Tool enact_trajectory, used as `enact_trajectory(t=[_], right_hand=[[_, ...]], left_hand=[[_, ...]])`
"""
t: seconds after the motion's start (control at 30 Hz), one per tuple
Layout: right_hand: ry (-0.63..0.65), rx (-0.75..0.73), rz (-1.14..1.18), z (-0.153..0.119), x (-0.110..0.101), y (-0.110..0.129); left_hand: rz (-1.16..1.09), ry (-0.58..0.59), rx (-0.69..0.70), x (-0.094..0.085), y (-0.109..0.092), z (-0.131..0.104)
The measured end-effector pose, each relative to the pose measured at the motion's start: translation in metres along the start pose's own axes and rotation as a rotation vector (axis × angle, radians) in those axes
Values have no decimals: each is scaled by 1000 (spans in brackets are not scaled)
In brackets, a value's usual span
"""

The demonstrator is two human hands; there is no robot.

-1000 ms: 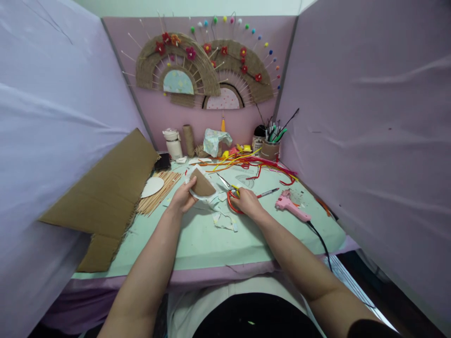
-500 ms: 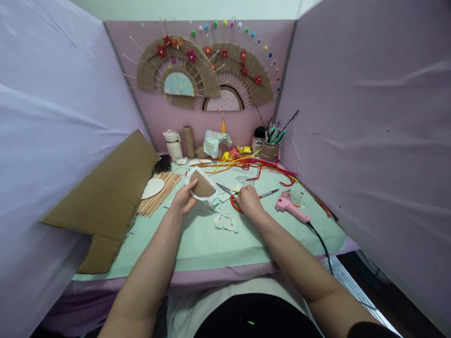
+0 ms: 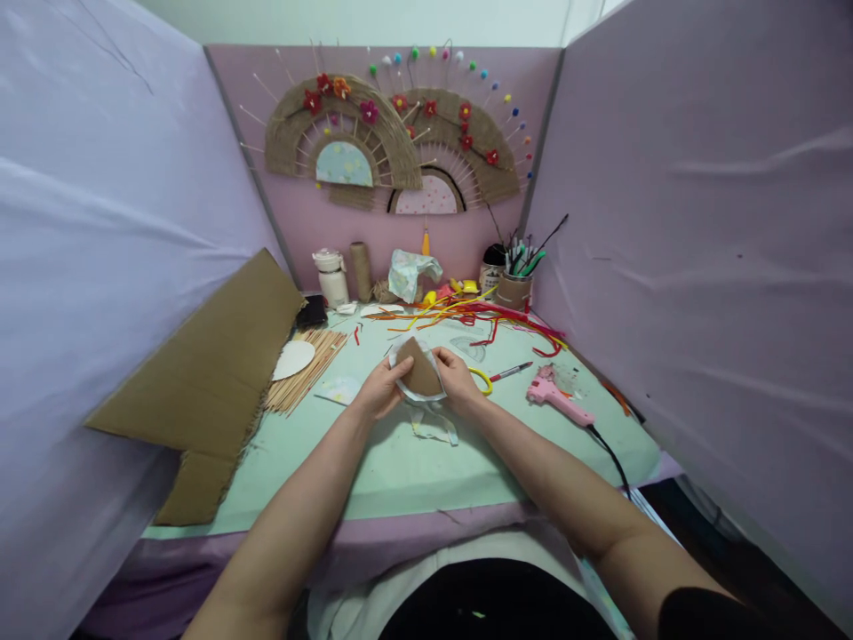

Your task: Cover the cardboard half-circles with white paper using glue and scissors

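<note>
Worktop (image 3: 373,489) in pale green cloth spreads nearest; above it the left hand (image 3: 385,388) is closed on a cloth-edged cardboard piece (image 3: 425,375), thumb across its face, and the right hand (image 3: 457,378) pinches that piece's right edge; a pink glue gun (image 3: 558,396) lies to the right, thin sticks (image 3: 299,382) to the left; farther back, a brown pot (image 3: 515,291) holds green-handled tools and dark twigs; beside it stands a dark-topped can (image 3: 491,281), and well leftward a white lidded bottle (image 3: 333,284), both contents hidden; behind, a pink panel (image 3: 286,213) bears two flower-trimmed fan shapes.
</note>
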State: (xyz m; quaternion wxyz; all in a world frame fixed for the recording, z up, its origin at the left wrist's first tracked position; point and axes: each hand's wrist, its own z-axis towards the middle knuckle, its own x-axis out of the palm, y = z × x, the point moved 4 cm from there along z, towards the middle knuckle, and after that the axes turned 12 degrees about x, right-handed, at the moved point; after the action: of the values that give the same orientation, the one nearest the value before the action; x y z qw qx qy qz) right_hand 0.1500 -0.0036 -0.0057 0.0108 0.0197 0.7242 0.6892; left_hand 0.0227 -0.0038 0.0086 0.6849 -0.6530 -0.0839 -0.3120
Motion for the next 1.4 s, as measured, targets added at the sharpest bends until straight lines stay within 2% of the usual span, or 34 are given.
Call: enact_trajectory(t=[0.2,0.33,0.57,0.7,0.93,1.07,1.13,1.27,1.33,1.4], right_hand=[[-109,-221,-219,-14,-5,15],[-162,-320,-402,-20,-4,16],[-278,-315,-767,-19,1,8],[-313,-326,-846,-20,1,8],[-272,-338,-746,-17,-2,2],[-227,-334,-585,-13,-4,0],[-228,-316,-484,-12,-6,0],[-271,-296,-330,-11,-12,4],[-262,-297,-276,-12,-13,6],[-235,-288,-239,-13,-13,7]], left_hand=[[46,-15,58,-1,4,2],[60,-15,58,-3,6,2],[78,-32,45,-7,11,3],[77,-38,40,-6,12,3],[96,3,31,-6,12,3],[92,-30,34,-7,14,5],[42,-49,20,-7,13,6],[-163,-11,-98,-5,10,9],[-207,-40,-133,-6,10,10],[-180,-122,-148,-9,15,11]])
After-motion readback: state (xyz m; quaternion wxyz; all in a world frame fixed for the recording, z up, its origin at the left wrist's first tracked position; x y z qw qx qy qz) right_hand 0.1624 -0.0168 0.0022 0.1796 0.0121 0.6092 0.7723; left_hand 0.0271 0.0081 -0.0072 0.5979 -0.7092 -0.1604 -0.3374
